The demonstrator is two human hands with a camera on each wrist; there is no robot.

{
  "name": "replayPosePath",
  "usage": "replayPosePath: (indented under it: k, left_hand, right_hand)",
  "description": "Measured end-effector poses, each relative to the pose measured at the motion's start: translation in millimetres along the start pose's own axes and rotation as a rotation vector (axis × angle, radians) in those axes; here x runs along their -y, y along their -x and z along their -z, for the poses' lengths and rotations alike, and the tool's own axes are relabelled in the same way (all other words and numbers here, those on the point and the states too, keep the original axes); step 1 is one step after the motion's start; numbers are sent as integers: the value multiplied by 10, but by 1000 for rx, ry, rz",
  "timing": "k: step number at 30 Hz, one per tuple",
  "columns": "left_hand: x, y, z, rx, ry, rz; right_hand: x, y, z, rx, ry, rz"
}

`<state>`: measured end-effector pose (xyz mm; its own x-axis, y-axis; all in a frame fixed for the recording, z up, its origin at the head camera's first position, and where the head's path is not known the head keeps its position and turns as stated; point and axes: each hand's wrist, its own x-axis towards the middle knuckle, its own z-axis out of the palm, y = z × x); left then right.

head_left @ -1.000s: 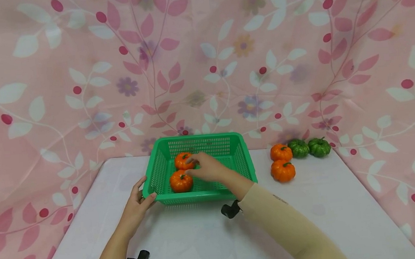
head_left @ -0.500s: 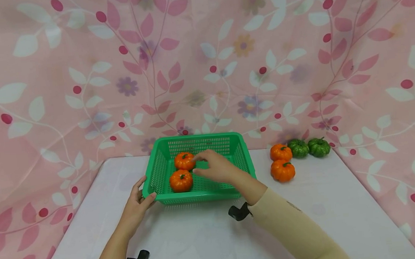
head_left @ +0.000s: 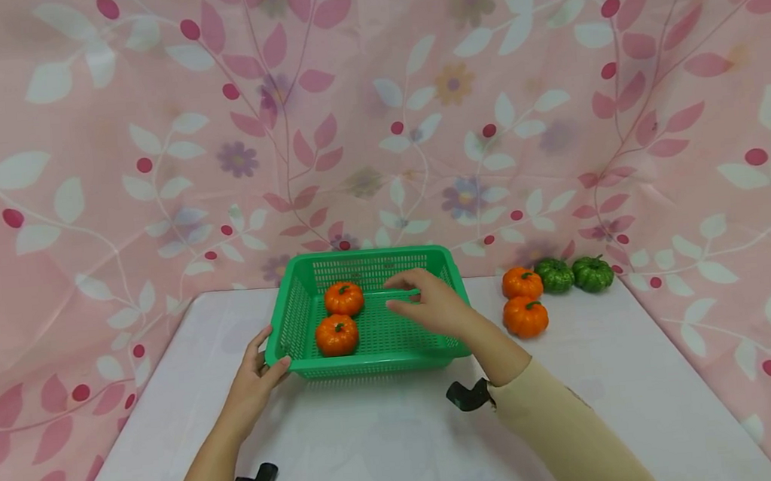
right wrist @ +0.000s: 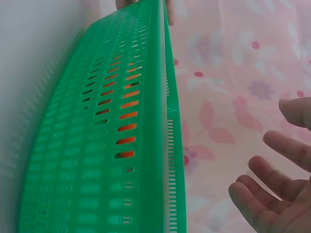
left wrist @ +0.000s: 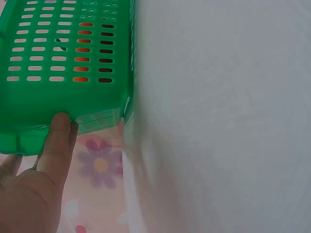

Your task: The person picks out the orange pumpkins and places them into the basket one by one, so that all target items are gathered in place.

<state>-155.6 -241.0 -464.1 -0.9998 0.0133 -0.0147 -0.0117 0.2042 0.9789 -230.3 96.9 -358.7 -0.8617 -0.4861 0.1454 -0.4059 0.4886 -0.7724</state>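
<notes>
A green plastic basket (head_left: pixel 381 358) with slotted walls stands on the table. Inside its left half sit two small orange pumpkins, one at the back (head_left: pixel 344 299) and one in front (head_left: pixel 336 336). My left hand (head_left: pixel 251 391) holds the basket's front left corner, thumb by the front rim and fingers along the left side; the left wrist view shows fingers (left wrist: pixel 56 145) against the rim. Over the right half of the basket hovers my right hand (head_left: pixel 434 304), its fingers spread and holding nothing. Those loose fingers (right wrist: pixel 272 179) also appear apart from the basket in the right wrist view.
Right of the basket, two more orange pumpkins (head_left: pixel 526 317) lie beside two green pumpkins (head_left: pixel 554 276) near the back edge of the white table (head_left: pixel 374 445). A pink floral cloth (head_left: pixel 376 120) hangs behind the table.
My right hand has moved right, away from the two pumpkins in the basket, and its fingers have spread. The left hand keeps its place on the corner.
</notes>
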Motion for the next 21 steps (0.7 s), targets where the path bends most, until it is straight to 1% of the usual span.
replayPosePath:
  k: [6,12,21]
  left_hand:
    - [-7,-4,0,0,-1,1]
    - [-5,-8,2,2,3,0]
    - [-13,-5,0,3,1,3]
  right_hand:
    - [-78,98,92,-27,-20,12]
    - [-135,201,194,-51,9,1]
    - [-277,348,356,-130,25,-10]
